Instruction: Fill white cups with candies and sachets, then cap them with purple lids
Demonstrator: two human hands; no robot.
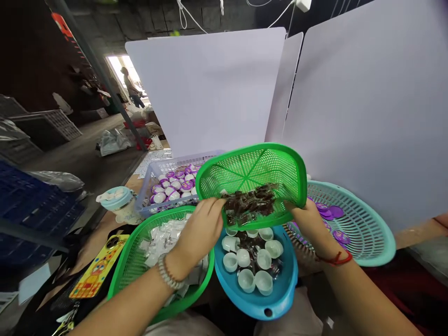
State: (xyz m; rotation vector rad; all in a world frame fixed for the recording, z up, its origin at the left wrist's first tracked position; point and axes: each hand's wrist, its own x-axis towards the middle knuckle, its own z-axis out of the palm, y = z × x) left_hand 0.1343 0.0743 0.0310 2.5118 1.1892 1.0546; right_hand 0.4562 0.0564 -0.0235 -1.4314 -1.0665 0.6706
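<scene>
A green plastic basket (252,163) is tipped toward me above a blue basin (280,305). Small clear packets with dark brown contents (250,203) lie bunched along its lower side. My left hand (206,219) is closed on the basket's near left edge, its fingers reaching the packets. At the right end my right hand (308,221) grips the rim, fingers partly hidden. Several white cups (247,280) sit in the basin among more dark packets. Below my left forearm stands a second green basket (121,275) with white sachets (164,240).
At the back left, a pale purple crate (147,205) holds white-and-purple capsules (175,184). A light-blue basket (381,233) with purple discs (329,212) stands right. A lidded cup (119,200) and a phone in a yellow case (100,266) lie left. White panels (210,88) rise behind.
</scene>
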